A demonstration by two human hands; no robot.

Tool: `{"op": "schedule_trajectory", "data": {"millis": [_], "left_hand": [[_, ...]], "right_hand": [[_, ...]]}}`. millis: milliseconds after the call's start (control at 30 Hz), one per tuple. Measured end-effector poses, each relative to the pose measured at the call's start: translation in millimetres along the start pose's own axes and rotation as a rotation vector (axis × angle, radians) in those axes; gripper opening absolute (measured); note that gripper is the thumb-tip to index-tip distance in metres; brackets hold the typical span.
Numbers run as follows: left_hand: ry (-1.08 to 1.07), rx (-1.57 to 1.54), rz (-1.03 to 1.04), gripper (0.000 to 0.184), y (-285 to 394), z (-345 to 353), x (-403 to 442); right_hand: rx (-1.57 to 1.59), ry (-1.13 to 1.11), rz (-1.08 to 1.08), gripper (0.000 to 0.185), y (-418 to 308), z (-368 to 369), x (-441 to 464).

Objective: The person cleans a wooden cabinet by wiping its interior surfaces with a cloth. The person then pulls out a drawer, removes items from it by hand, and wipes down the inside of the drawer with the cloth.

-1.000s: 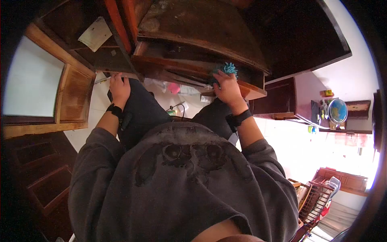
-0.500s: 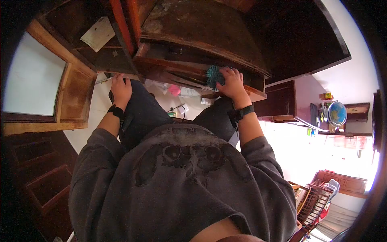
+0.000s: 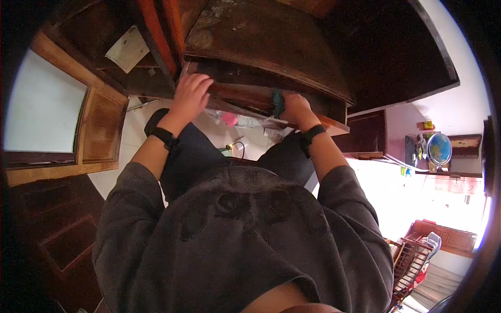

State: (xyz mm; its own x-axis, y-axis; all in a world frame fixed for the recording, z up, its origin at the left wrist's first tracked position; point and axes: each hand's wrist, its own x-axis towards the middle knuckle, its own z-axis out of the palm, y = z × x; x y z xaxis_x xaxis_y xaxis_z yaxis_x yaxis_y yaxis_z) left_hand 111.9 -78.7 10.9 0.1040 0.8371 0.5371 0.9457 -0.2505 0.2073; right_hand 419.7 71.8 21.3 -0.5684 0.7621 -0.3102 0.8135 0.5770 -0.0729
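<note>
A wooden drawer [image 3: 240, 94] stands pulled out beneath the cabinet's dark shelf [image 3: 261, 36]. My left hand [image 3: 192, 96] is at the left end of the drawer front, its fingers bent over the top edge and its thumb lower down. Toward the drawer's right side, my right hand [image 3: 296, 108] is closed on a teal shaggy cloth [image 3: 278, 103]. That cloth lies against the drawer front, bunched at the thumb side; the fingertips are hidden behind the hand.
A paper sheet [image 3: 128, 49] hangs in the left cabinet section. The open cabinet door [image 3: 107, 125] is at left. Below the drawer, a pink item [image 3: 228, 119] and a black cable [image 3: 241, 147] lie on the floor. At right, a globe [image 3: 439, 148] stands on a cabinet.
My left hand has left my knee and moved up and right onto the drawer front. My right hand has turned and lowered slightly with the teal cloth, its fingers more curled.
</note>
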Motion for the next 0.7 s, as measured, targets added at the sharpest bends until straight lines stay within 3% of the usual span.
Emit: {"op": "schedule_trajectory", "data": {"millis": [133,300,333,433,567,700], "left_hand": [[-0.361,-0.088,-0.060,0.033,-7,28,19],[-0.313,-0.050,-0.078,0.032,-4,34,24],[-0.343,-0.066,-0.087,0.032,-4,32,26],[-0.400,-0.081,-0.113,0.034,-2,26,33],[-0.535,-0.082,-0.152,0.039,-4,23,45],[-0.720,0.014,-0.142,0.039,5,31,55]], "right_hand": [[0.028,0.009,0.013,0.055,-3,-3,-7],[-0.061,-0.078,-0.077,0.073,11,2,2],[0.040,-0.060,-0.058,0.077,8,-3,1],[0.083,-0.108,-0.056,0.056,11,-8,5],[0.045,-0.251,-0.075,0.052,10,-15,12],[0.038,-0.187,-0.071,0.043,9,-9,4]]}}
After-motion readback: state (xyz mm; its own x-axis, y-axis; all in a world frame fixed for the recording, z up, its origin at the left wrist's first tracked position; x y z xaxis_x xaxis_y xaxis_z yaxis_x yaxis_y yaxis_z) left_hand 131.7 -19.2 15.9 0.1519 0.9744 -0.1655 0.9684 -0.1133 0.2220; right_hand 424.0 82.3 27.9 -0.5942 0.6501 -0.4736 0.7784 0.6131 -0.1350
